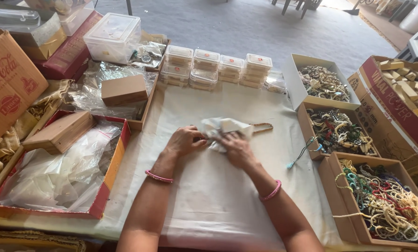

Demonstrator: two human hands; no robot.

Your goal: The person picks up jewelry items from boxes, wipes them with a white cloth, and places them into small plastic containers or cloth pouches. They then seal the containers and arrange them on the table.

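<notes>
So both hands are right on a crumpled white piece of wrapping paper (223, 129) in the middle of the bench (209, 200), which has a pale cloth over it. The left hand (184, 141) is curled closed, pinching the near-left edge of the paper; the right hand (236, 148) lies flatter with its fingers pressing and gripping the paper from the right. A brown bead string (262, 127) pokes out just past the right hand, so the wrapping looks maybe halfway to me: paper partly folded, beads not fully tucked in.

Just right of the right hand there's a loose teal tasselled cord (304, 152) on the cloth. Further right sit three open cardboard boxes of mixed bead necklaces (386, 200). Left of the left hand is a red-edged tray of clear plastic bags (59, 177) with a plain wooden box (59, 131) on top.

Beyond the hands, a row of small stacked clear plastic cases (218, 69) lines the far edge. Nothing sits between the hands and the paper.
</notes>
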